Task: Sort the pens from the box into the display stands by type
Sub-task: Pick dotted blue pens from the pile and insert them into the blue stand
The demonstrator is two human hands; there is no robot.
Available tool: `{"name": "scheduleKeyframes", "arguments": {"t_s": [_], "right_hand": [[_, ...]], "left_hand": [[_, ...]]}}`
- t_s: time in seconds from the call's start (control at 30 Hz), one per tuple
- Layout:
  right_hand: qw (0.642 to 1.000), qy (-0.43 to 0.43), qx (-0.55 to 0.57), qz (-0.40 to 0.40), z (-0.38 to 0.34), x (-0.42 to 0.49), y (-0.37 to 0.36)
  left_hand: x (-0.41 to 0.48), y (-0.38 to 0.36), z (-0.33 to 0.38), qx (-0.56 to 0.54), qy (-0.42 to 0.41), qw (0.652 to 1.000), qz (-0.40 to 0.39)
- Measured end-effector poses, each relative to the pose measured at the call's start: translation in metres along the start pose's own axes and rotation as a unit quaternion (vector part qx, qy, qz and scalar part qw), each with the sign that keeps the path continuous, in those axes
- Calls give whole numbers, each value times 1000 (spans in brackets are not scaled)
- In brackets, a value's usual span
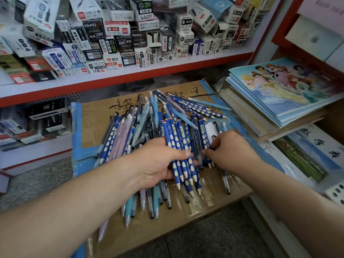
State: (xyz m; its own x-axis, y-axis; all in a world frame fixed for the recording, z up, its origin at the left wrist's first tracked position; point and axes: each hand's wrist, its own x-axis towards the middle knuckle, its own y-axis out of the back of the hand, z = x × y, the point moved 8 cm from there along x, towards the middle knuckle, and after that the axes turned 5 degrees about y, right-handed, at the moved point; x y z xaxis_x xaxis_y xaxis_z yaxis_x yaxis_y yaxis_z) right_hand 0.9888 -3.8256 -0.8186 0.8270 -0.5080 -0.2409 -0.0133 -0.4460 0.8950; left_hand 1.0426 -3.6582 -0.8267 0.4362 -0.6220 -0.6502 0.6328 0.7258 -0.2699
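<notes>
here both hands [191, 157] grip blue dotted pens [183, 164].

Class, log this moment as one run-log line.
left hand: holding bunch of blue dotted pens | right hand: fingers picking blue dotted pens from pile | surface: cardboard box | stage: gathering one type

Stacked at two o'clock: picture books [283, 94] with cartoon covers. Crammed along the shelf [130, 75] from ten to one o'clock: small stationery cartons [115, 43]. At seven o'clock, speckled floor [37, 181].
</notes>
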Motion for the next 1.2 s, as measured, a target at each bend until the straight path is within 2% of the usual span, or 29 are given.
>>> {"name": "scheduleKeyframes", "arguments": {"t_s": [0.67, 0.77, 0.83, 0.93, 1.03, 1.2], "right_hand": [[999, -13, -39, 10, 2, -11, 11], [999, -23, 26, 24, 7, -12, 19], [991, -12, 130, 25, 4, -16, 22], [950, 35, 307, -49, -17, -28, 9], [943, 86, 318, -54, -31, -35, 5], [936, 87, 340, -38, -35, -38, 5]], "left_hand": [[1, 3, 0, -7, -3, 1000, 9], [1, 2, -1, -8, -3, 1000, 7], [2, 1, -2, -6, -4, 1000, 5], [3, -2, -2, -6, -8, 1000, 1], [4, -2, -2, -15, -9, 1000, -3], [2, -1, -2, -30, -4, 1000, -5]]}}
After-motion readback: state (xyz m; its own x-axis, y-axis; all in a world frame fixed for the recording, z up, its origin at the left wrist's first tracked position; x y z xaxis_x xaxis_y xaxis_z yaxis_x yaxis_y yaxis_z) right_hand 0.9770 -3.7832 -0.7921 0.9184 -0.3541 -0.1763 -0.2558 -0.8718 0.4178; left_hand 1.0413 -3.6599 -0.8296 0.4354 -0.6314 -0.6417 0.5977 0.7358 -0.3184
